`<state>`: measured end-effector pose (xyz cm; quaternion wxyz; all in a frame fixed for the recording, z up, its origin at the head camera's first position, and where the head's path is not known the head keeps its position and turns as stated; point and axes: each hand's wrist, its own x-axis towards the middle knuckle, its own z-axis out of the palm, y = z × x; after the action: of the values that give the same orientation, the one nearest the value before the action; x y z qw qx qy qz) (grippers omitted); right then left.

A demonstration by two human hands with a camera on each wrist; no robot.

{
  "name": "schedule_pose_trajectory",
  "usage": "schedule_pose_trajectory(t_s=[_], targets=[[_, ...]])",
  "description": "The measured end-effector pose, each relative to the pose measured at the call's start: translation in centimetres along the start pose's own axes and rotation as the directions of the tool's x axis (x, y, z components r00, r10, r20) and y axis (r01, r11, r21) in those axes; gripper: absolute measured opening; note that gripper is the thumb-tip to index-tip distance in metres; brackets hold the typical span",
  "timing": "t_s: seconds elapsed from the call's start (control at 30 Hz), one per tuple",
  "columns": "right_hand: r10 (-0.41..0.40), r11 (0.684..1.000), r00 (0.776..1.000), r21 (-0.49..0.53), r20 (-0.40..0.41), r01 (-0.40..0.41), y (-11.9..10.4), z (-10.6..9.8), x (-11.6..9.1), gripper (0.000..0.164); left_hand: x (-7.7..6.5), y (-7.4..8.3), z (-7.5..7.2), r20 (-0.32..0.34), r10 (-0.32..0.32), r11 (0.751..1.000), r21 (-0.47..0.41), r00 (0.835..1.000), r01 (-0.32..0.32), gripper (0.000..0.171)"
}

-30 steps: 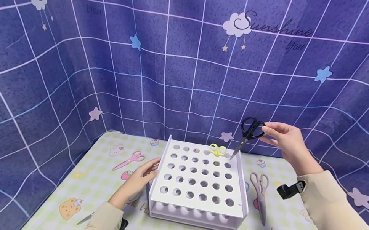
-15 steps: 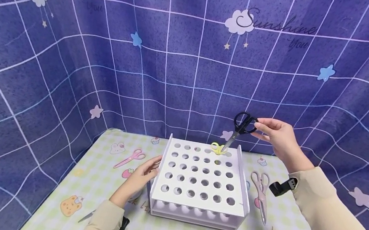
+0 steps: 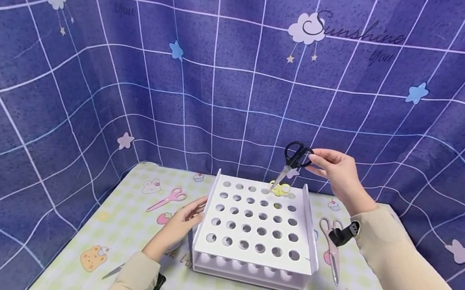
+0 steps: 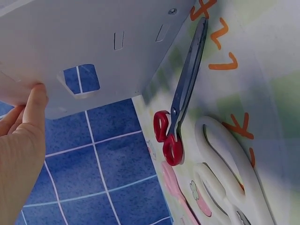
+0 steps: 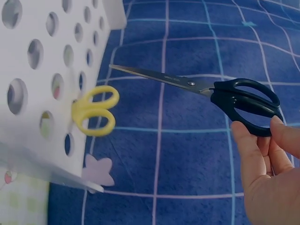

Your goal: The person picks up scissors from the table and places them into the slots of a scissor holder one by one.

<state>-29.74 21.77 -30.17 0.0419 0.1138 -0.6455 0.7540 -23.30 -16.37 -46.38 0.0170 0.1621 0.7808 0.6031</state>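
My right hand [image 3: 335, 173] pinches one handle loop of the black-handled scissors [image 3: 294, 161] between thumb and fingers. Their blades are closed and slant down toward the back row of holes in a white rack [image 3: 254, 220]. In the right wrist view the tip stands off the rack's top plate. Yellow-handled scissors [image 5: 96, 111] are set in a back-row hole, with only their handles above the plate. My left hand [image 3: 181, 219] rests on the rack's left side panel, its fingers straight against the panel beside a square cutout in the left wrist view.
Pink scissors [image 3: 168, 199] lie left of the rack, pale pink scissors [image 3: 332, 254] to its right. Red-handled scissors [image 4: 171, 136] and white-handled scissors [image 4: 225, 164] lie by the rack's left side. A blue grid curtain [image 3: 239, 92] hangs behind the table.
My right hand has carried the black-handled scissors leftward over the back of the rack, past the yellow handles. The left hand has stayed on the side panel.
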Motion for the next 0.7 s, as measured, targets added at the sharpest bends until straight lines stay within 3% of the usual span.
schedule_pose_trajectory(t_s=[0.13, 0.33, 0.7], targets=[[0.009, 0.999, 1.0, -0.038, 0.0, -0.009, 0.7, 0.8, 0.1, 0.006, 0.0, -0.1, 0.0, 0.001, -0.009, 1.0, -0.008, 1.0, 0.009, 0.052], [0.003, 0.997, 1.0, -0.078, 0.01, -0.002, 1.4, 1.9, 0.4, 0.027, 0.0, -0.2, -0.1, 0.001, -0.013, 1.0, -0.022, 1.0, 0.013, 0.053], [-0.003, 0.997, 1.0, -0.073, 0.014, 0.004, 2.9, 3.7, 1.1, 0.005, -0.1, -0.2, -0.1, 0.011, 0.022, 0.999, -0.039, 1.0, -0.022, 0.053]])
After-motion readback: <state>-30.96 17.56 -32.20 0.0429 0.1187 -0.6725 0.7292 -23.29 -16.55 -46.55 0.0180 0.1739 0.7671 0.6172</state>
